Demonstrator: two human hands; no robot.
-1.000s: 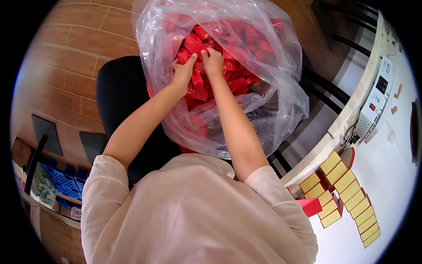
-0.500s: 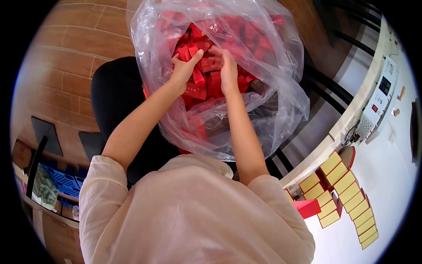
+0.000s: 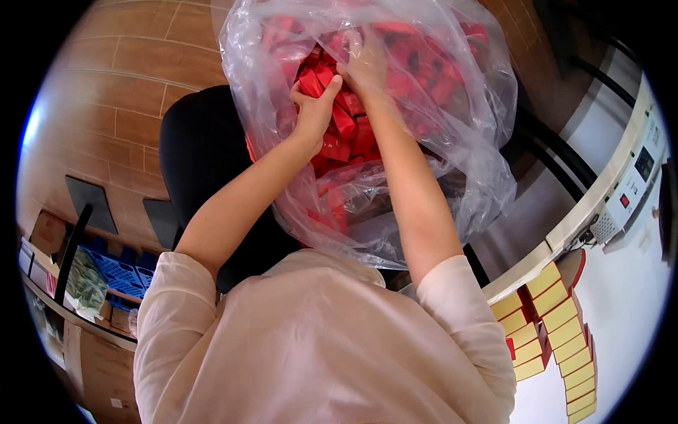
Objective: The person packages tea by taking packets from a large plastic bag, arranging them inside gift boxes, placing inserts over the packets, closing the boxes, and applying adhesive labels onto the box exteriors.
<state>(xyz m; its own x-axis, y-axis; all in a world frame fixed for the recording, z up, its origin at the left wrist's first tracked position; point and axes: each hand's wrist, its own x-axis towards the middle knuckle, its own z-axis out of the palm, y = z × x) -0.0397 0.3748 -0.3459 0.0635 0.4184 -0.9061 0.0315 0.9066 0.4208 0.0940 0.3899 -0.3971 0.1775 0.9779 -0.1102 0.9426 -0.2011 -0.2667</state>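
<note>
Red packets (image 3: 342,126) sit loose in clear plastic bag (image 3: 487,166), right under and between my fingers. Left hand (image 3: 316,113) half-curled, thumb spread off fingers, packets in that gap, can't tell if actually gripped. Right hand (image 3: 369,67) loosely open, fingertips blurry behind plastic, can't tell if anything's caught. Compared with half a second ago, right's reached deeper under film, further past left fingertips; left's still on same bunch.

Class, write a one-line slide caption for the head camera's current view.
Left hand among red packets in a clear bag, right hand behind its crumpled plastic.
</note>
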